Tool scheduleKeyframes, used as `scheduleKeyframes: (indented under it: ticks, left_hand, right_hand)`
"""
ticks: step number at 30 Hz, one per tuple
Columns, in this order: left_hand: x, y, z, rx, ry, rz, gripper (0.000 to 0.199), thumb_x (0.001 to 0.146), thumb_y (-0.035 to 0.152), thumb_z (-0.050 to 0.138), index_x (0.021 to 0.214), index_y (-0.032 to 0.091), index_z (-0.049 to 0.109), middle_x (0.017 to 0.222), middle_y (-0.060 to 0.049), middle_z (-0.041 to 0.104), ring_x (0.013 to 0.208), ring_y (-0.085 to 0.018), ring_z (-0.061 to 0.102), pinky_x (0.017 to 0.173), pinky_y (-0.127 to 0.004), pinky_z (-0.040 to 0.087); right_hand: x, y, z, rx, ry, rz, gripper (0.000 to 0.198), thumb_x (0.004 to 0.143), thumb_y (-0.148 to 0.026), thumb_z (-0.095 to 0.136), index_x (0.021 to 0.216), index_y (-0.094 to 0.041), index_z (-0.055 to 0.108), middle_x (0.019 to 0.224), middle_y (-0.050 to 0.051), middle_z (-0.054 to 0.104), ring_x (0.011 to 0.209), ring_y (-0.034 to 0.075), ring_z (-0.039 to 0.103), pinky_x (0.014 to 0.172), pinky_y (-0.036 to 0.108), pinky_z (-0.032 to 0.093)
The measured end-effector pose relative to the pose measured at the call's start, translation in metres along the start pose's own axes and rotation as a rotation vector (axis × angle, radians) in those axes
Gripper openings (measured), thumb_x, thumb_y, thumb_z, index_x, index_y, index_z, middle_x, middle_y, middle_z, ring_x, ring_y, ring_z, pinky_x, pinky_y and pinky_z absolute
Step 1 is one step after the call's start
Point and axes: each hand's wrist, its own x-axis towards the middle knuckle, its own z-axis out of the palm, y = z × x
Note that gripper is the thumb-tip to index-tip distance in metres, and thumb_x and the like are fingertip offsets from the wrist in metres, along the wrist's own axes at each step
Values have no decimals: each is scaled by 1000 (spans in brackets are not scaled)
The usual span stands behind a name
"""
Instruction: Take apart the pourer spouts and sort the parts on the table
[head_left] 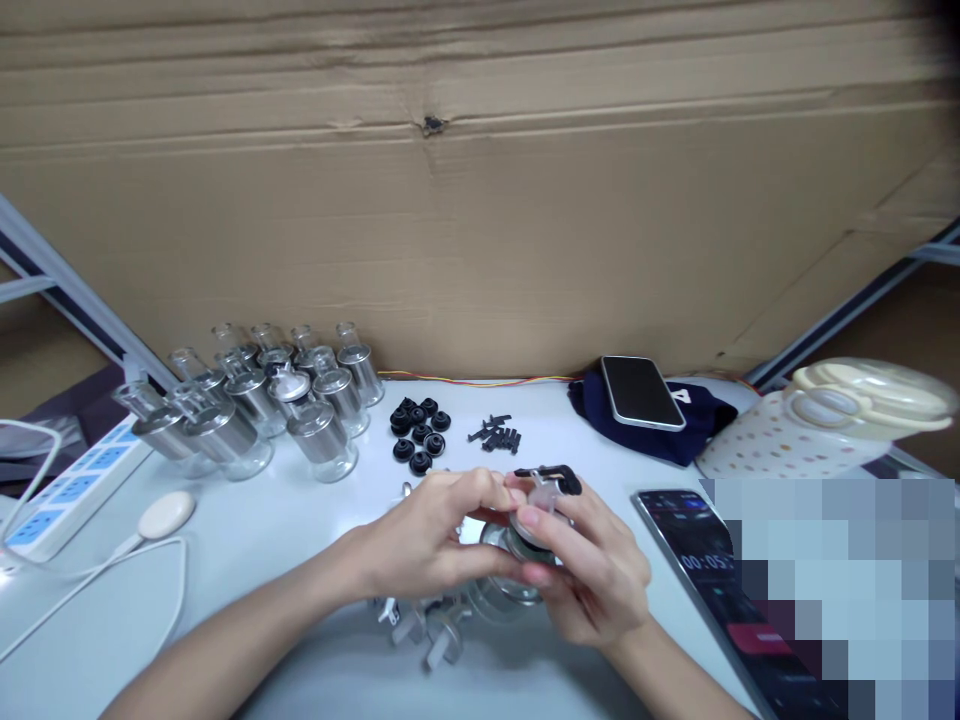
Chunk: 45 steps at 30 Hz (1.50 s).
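My left hand (pixel 450 530) and my right hand (pixel 592 560) meet around the neck of a glass bottle (pixel 504 595) near the table's front. A silvery pourer cap (pixel 544 488) with a black lever on top sits at the mouth, slightly tilted. Fingers of both hands pinch this cap, while the left fingers also wrap round the neck. Whether the cap is fully seated is hidden by the fingers. Beneath and beside my left hand lie several loose silvery cap parts (pixel 442 635), partly covered.
Glass bottles with metal sleeves (pixel 322 435) stand at left. Behind my hands are black round stoppers (pixel 420 430) and small black strips (pixel 499 435). A power strip (pixel 82 490), white cable, phone on a dark cap (pixel 641 392), second phone (pixel 705 570) and spotted jug (pixel 787 430) surround the area.
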Motion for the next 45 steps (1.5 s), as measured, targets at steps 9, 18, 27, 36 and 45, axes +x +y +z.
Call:
scheduleKeyframes:
  ticks: [9, 18, 27, 36, 45]
  left_hand:
    - [-1, 1, -1, 84, 2, 1, 16, 85, 27, 61, 80, 17, 49, 80, -1, 61, 70, -10, 56, 65, -20, 45]
    - [1, 2, -3, 108, -34, 70, 15, 88, 24, 55, 76, 17, 51, 76, -1, 60, 67, -10, 55, 63, -19, 45]
    - [0, -2, 1, 140, -11, 136, 9, 88, 21, 55, 84, 19, 47, 79, -3, 60, 72, -12, 58, 67, -23, 48]
    - [-4, 11, -11, 70, 205, 64, 28, 81, 21, 66, 97, 21, 43, 86, -3, 61, 84, -17, 65, 75, -31, 54]
    - [-28, 81, -110, 436, 602, 71, 81, 65, 21, 81, 131, 40, 37, 151, 1, 9, 77, -10, 67, 67, -29, 63]
  right_hand:
    - [-5, 0, 5, 14, 36, -26, 36, 90, -25, 37, 119, -10, 53, 109, 14, 54, 105, 26, 57, 74, 38, 54]
    - [-6, -3, 13, -3, 89, 0, 38, 90, -30, 32, 117, -16, 53, 102, 10, 55, 94, 23, 58, 73, 40, 49]
    - [-19, 1, 10, -37, 77, 11, 38, 92, -40, 30, 109, -17, 56, 104, 12, 59, 94, 27, 61, 73, 47, 48]
    - [-8, 16, 22, 95, 573, 190, 40, 87, -40, 46, 125, -27, 50, 108, 9, 57, 93, 26, 60, 72, 48, 50]
    - [-19, 25, 22, 126, 602, 456, 32, 81, -36, 52, 111, -26, 53, 96, 8, 55, 84, 24, 58, 70, 43, 47]
